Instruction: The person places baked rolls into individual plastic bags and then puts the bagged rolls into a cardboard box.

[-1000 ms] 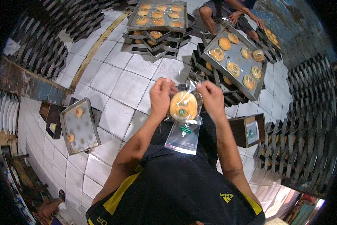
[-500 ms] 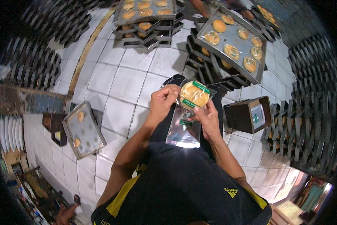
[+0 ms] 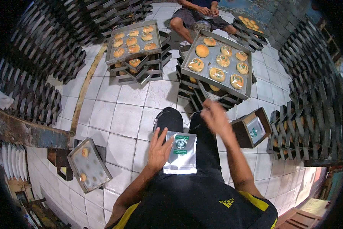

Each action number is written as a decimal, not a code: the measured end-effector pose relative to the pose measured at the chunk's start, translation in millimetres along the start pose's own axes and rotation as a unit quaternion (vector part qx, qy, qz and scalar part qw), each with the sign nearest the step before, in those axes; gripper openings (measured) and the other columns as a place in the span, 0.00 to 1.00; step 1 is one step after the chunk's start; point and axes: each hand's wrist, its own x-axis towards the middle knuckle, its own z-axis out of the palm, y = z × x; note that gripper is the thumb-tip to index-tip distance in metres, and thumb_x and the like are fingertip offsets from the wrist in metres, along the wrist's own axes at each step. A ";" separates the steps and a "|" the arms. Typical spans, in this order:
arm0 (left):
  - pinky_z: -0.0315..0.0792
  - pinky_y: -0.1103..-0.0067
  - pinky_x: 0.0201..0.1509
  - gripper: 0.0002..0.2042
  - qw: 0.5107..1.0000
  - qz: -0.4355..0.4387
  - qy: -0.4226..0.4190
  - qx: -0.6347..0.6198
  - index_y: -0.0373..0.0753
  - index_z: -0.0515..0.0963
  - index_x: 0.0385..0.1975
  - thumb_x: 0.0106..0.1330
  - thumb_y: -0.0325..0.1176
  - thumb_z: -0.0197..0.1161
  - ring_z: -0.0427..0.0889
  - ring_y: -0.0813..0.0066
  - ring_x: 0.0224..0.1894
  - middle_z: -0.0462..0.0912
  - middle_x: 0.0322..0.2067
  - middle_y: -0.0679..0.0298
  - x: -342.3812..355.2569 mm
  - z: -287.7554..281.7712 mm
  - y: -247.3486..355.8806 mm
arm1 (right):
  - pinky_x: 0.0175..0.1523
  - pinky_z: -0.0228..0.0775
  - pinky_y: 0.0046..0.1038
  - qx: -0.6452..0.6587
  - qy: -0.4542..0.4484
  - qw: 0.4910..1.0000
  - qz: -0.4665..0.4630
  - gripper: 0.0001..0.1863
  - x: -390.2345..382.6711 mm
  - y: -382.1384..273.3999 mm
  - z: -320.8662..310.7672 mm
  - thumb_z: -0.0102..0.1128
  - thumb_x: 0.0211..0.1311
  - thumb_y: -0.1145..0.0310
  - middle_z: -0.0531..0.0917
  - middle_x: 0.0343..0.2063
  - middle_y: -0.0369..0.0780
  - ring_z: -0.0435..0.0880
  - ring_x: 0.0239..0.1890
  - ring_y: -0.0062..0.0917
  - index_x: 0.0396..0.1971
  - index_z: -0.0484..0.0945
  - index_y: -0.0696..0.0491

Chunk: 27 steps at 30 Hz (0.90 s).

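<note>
A stack of clear plastic bags (image 3: 184, 154) with green print lies on my lap. My left hand (image 3: 159, 149) rests on the stack's left edge with fingers spread, holding nothing. My right hand (image 3: 216, 116) is raised over my right knee, just short of the near edge of a metal tray (image 3: 202, 79). Motion smears its fingers, so whether it holds anything cannot be made out. Rows of round golden buns, most in clear printed wrappers, sit in that tray; one bun (image 3: 202, 50) looks unwrapped.
Another tray of buns (image 3: 133, 41) tops a stack at front left. An open brown box (image 3: 251, 128) with bags stands at right. At left is a tilted tray (image 3: 88, 166) with two buns. Tray stacks (image 3: 293, 131) line the walls. Another person (image 3: 202, 13) sits ahead.
The wrapped bun has left my hands. My right hand has moved forward toward the tray, and my left has come down onto the bags. The view has tilted up, showing the other person.
</note>
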 end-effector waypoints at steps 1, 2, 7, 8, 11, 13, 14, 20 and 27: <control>0.61 0.56 0.72 0.13 1.000 0.017 -0.002 0.004 0.38 0.85 0.47 0.62 0.27 0.68 0.63 0.43 0.72 0.70 0.68 0.50 -2.8 -1.1 -3.0 | 0.69 0.63 0.44 -0.006 -0.055 0.994 -0.092 0.26 -29.0 -10.0 20.0 0.68 0.61 0.64 0.75 0.60 0.53 0.71 0.65 0.50 0.57 0.75 0.59; 0.63 0.57 0.72 0.14 0.998 0.058 -0.012 0.007 0.40 0.86 0.46 0.60 0.26 0.69 0.62 0.43 0.73 0.70 0.67 0.49 0.6 -5.8 -4.5 | 0.72 0.59 0.49 -0.040 -0.079 0.990 -0.110 0.28 -56.6 -29.8 30.0 0.71 0.58 0.63 0.74 0.61 0.50 0.67 0.68 0.50 0.57 0.75 0.56; 0.69 0.63 0.68 0.18 0.963 -0.073 0.009 -0.258 0.37 0.83 0.52 0.62 0.29 0.70 0.72 0.50 0.68 0.75 0.63 0.48 14.7 -20.2 35.8 | 0.64 0.71 0.46 -0.047 -0.106 0.985 -0.131 0.09 -89.6 -55.0 11.2 0.66 0.55 0.76 0.80 0.33 0.41 0.81 0.44 0.40 0.37 0.80 0.53; 0.71 0.66 0.66 0.16 0.917 -0.145 -0.102 -0.358 0.35 0.83 0.53 0.66 0.31 0.67 0.77 0.56 0.63 0.79 0.58 0.48 16.5 -24.3 33.7 | 0.59 0.75 0.42 0.023 -0.178 0.979 -0.094 0.08 -79.1 -62.6 -11.7 0.65 0.58 0.76 0.81 0.35 0.43 0.82 0.43 0.41 0.38 0.80 0.54; 0.80 0.77 0.42 0.12 0.800 -0.205 -0.282 -0.488 0.30 0.81 0.45 0.75 0.34 0.59 0.87 0.74 0.33 0.88 0.33 0.58 24.3 -15.2 1.8 | 0.48 0.79 0.38 0.437 -0.265 0.839 0.189 0.13 -31.5 -9.9 -48.7 0.66 0.62 0.69 0.85 0.36 0.51 0.86 0.38 0.46 0.43 0.81 0.60; 0.79 0.76 0.40 0.11 0.749 -0.271 -0.194 -0.573 0.31 0.79 0.37 0.75 0.35 0.58 0.87 0.71 0.34 0.86 0.29 0.57 44.5 -4.4 -12.0 | 0.45 0.79 0.35 -0.071 -0.035 0.996 -0.026 0.14 16.3 47.7 -50.9 0.65 0.65 0.64 0.87 0.34 0.48 0.88 0.34 0.39 0.43 0.81 0.60; 0.79 0.76 0.40 0.11 0.737 -0.284 -0.116 -0.602 0.31 0.78 0.38 0.76 0.35 0.57 0.86 0.71 0.33 0.86 0.29 0.57 59.1 2.2 -14.9 | 0.44 0.79 0.33 -0.248 -0.080 0.964 0.047 0.15 43.2 85.4 -56.6 0.64 0.67 0.61 0.87 0.33 0.45 0.87 0.34 0.34 0.44 0.82 0.58; 0.81 0.76 0.42 0.20 0.764 -0.375 0.017 -0.524 0.29 0.75 0.44 0.81 0.44 0.45 0.88 0.65 0.39 0.87 0.38 0.49 87.5 27.8 -15.8 | 0.50 0.77 0.29 0.245 -0.070 0.949 0.185 0.21 258.3 151.3 -53.9 0.62 0.70 0.55 0.84 0.37 0.36 0.82 0.42 0.21 0.50 0.81 0.57; 0.81 0.76 0.45 0.16 0.735 -0.362 0.023 -0.573 0.28 0.78 0.44 0.79 0.37 0.50 0.86 0.75 0.40 0.87 0.38 0.54 82.3 28.9 -19.1 | 0.50 0.75 0.40 0.033 0.100 0.946 0.307 0.32 398.3 273.6 12.8 0.68 0.62 0.44 0.85 0.44 0.42 0.83 0.48 0.30 0.50 0.81 0.59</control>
